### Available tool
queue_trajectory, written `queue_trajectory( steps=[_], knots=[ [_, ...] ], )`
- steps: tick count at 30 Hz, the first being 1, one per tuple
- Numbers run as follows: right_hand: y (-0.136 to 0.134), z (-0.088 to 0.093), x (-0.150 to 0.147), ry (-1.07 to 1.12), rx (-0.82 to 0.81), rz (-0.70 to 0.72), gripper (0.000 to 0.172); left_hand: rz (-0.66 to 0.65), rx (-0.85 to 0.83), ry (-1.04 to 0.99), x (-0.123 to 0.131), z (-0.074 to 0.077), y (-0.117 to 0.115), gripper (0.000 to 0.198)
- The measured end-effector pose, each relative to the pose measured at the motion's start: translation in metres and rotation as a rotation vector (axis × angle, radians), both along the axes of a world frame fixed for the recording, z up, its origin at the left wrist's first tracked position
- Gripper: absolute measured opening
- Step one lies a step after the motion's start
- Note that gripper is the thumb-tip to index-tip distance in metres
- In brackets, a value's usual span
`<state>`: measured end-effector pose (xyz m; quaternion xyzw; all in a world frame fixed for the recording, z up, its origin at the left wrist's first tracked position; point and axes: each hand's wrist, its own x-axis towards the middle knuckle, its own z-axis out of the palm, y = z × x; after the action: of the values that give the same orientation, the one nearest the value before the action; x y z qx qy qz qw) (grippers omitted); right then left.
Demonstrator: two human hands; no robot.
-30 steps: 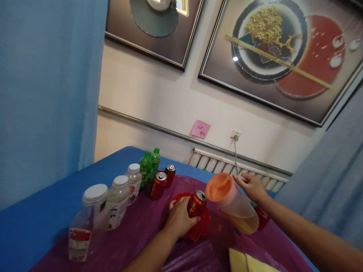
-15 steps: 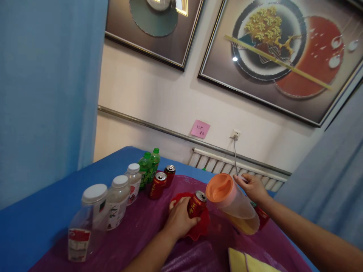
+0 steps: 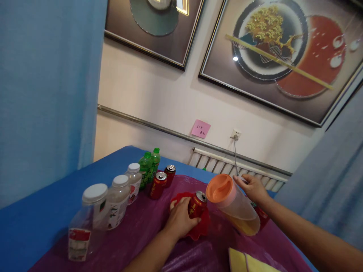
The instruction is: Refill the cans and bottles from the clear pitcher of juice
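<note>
My left hand (image 3: 180,219) is closed round a red drink can (image 3: 197,206), which stands over a red scalloped dish (image 3: 202,226). With fingers wrapped on its handle, my right hand (image 3: 252,189) holds a clear plastic pitcher (image 3: 236,207). The pitcher tilts to the left, its orange lid (image 3: 220,189) close beside the can's top. Yellowish liquid (image 3: 246,226) lies low in the pitcher, away from the lid. Whether anything flows from the spout cannot be seen.
Left of the dish stand two more red cans (image 3: 158,186), two green bottles (image 3: 146,170) and three white-capped clear bottles (image 3: 87,223). A yellow cloth (image 3: 249,262) lies at the front on the purple sheet (image 3: 136,241). Behind the pitcher is a partly hidden red item (image 3: 262,218).
Almost nothing differs. Both hands, the can and the pitcher keep their places, with only a slight shift of the whole view.
</note>
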<state>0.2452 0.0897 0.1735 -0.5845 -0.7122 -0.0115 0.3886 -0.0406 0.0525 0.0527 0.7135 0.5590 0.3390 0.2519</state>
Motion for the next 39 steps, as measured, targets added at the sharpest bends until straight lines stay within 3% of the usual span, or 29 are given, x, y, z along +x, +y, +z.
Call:
queue_trajectory(
  steps=[39],
  knots=[
    [-0.0030,0.0035,-0.0006,0.018,-0.015,-0.024,0.056,0.013,-0.003,0.030,0.0003,-0.0001,-0.0005,0.056]
  ],
)
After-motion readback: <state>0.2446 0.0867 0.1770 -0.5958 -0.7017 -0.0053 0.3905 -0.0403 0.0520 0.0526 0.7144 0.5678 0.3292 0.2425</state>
